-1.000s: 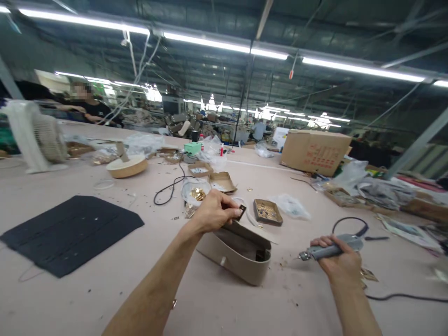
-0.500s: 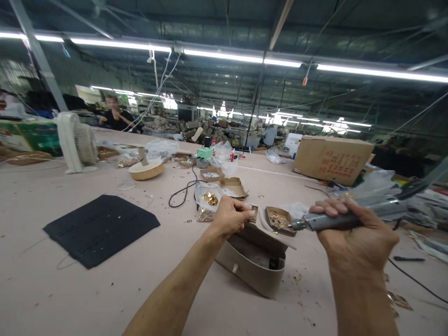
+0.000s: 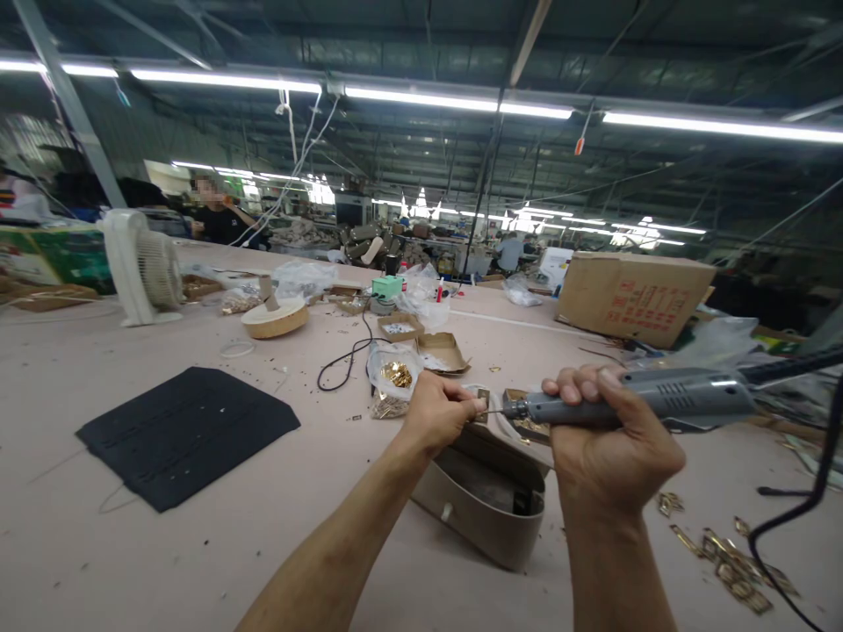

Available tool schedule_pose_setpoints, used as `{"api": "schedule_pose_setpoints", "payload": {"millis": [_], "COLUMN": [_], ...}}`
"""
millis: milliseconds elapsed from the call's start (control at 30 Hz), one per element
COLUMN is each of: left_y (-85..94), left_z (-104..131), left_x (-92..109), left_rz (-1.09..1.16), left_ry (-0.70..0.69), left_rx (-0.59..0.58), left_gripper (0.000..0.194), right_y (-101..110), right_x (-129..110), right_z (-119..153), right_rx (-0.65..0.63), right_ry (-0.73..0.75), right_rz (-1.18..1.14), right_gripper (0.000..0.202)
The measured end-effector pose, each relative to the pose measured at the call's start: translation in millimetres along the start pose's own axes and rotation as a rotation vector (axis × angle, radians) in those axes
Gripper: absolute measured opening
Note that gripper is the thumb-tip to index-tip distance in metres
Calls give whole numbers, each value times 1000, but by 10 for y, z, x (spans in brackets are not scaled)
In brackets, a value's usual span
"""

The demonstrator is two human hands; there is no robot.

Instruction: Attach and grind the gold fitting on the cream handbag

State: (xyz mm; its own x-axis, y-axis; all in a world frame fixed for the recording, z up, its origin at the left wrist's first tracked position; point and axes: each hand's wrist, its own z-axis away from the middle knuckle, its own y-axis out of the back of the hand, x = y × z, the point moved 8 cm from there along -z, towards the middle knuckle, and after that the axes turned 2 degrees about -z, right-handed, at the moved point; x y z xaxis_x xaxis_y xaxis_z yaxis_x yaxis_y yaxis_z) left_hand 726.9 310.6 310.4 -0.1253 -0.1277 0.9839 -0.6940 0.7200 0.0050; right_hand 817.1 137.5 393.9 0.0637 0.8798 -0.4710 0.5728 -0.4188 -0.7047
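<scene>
My right hand [image 3: 609,439] is wrapped round a grey electric screwdriver [image 3: 691,399], held level with its tip pointing left. The thin bit reaches a small metal plate [image 3: 483,404] on the flap of a beige handbag [image 3: 478,518]. Between thumb and fingers, my left hand [image 3: 438,411] pinches the plate at the flap's edge. The bag stands with its mouth open and a dark piece inside. Behind the screwdriver, a small cardboard tray [image 3: 515,395] of little metal parts is partly covered. Whether the bit sits in a screw is too small to tell.
A dark fabric panel [image 3: 190,434] lies at left. A bag of gold parts [image 3: 397,375], cardboard trays [image 3: 448,344] and a tape roll [image 3: 275,320] are on the table. Gold fittings [image 3: 731,566] lie at right. A fan [image 3: 125,268] and a carton [image 3: 632,294] stand farther back.
My right hand has brought the screwdriver leftward, so its bit now meets the plate. My left hand keeps its pinch at the flap. The gold fittings at right are more exposed.
</scene>
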Motion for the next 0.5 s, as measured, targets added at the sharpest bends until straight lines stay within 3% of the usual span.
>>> {"api": "schedule_pose_setpoints", "payload": {"millis": [500], "left_y": [12], "left_z": [14], "left_x": [8], "left_rz": [-17], "left_ry": [21], "left_rx": [29], "left_gripper": [12], "right_y": [-56], "right_x": [23], "right_z": [37], "right_rx": [-57], "right_ry": [20], "right_rz": [36], "right_gripper": [17]}}
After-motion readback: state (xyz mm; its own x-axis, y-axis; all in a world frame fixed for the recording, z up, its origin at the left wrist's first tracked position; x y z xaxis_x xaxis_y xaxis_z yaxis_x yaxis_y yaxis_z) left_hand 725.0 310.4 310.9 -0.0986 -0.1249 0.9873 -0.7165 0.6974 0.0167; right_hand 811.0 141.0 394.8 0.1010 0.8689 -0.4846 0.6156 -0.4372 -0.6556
